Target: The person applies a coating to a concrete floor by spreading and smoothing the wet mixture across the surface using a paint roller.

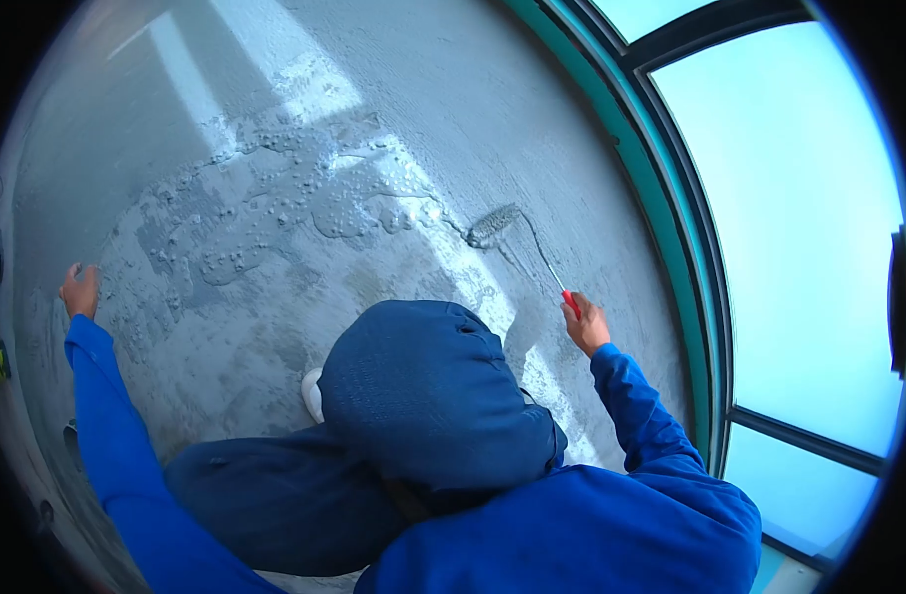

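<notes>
My right hand is wrapped round the red handle of a paint roller. The roller's sleeve is coated in wet grey material and rests on the floor beside a puddle. That wet grey coating is lumpy and bubbly and spreads across the floor ahead of my knee. Far out to the left, my left hand holds nothing that I can see; its fingers are loosely bent, with a gap at the thumb. Both arms are in blue sleeves.
Along the right runs a dark-framed window with a green sill edge. My bent knee and a white shoe are in front of me. A small yellow-green item sits at the far left edge. Sunlight stripes the floor.
</notes>
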The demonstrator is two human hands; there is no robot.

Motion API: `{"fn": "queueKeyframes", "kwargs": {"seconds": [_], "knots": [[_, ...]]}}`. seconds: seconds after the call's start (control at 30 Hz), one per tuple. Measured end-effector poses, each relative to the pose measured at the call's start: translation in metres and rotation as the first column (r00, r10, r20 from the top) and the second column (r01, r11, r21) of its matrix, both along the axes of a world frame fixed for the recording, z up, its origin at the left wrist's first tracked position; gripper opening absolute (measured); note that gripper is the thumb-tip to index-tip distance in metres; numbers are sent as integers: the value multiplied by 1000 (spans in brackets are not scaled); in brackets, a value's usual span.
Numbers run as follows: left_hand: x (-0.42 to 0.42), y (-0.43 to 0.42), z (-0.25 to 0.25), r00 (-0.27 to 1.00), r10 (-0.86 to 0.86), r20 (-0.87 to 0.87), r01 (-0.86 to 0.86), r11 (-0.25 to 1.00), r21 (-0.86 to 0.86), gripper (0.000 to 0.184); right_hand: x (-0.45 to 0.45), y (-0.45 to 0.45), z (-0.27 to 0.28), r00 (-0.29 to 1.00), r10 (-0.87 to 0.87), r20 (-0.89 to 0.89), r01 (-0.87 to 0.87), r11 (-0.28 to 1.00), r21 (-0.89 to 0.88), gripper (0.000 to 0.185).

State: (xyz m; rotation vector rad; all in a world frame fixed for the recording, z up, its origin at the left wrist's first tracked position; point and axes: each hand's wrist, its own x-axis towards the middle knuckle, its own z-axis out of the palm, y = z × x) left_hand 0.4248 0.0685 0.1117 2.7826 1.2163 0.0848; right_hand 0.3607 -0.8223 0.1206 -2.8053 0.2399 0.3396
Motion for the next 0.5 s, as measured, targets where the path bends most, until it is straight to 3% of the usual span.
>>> {"fn": "queueKeyframes", "kwargs": {"seconds": [0.13,0.3,0.5], "knots": [[-5,30,-15,1000,-19,0,19,1000,0,53,-40,-32,27,983,-91,-161,100,994,46,33],[-8,40,-20,999,-18,27,19,1000,-22,51,-88,-56,45,985,-134,-105,139,990,35,35],[-12,30,-9,1000,17,0,-17,999,-46,50,-47,-30,21,983,-46,-179,64,993,94,35]]}}
